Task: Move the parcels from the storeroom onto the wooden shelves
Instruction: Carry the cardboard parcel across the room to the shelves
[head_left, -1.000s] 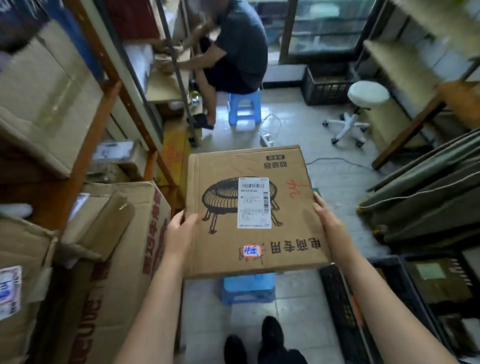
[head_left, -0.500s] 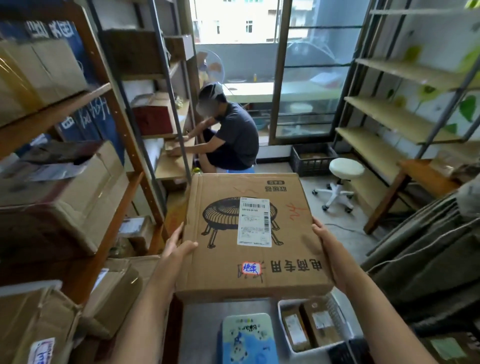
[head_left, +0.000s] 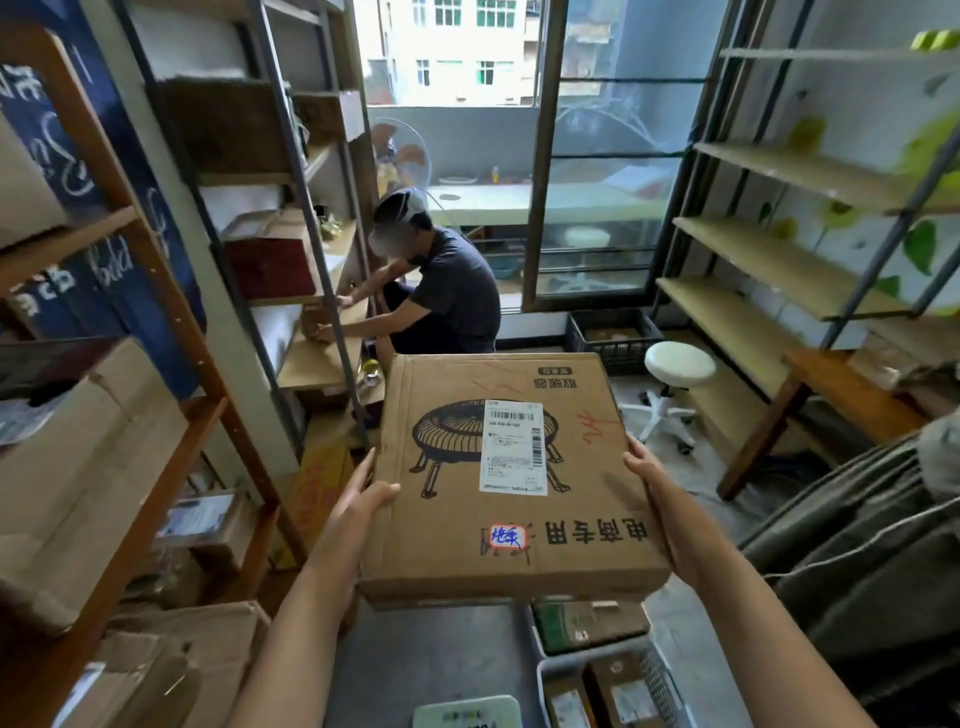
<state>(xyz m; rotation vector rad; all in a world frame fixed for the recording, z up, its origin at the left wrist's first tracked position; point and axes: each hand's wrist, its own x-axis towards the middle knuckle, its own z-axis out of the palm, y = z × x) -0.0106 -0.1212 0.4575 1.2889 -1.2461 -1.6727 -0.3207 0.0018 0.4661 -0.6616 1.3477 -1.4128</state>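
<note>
Matt brown cardboard parcel (head_left: 511, 483) bears a smooth white paper label (head_left: 513, 448).

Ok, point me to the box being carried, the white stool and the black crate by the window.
cardboard box (head_left: 457, 519): head view, bare top face left of label.
white stool (head_left: 679, 362): head view, middle of round seat.
black crate (head_left: 613, 325): head view, front wall.
</note>
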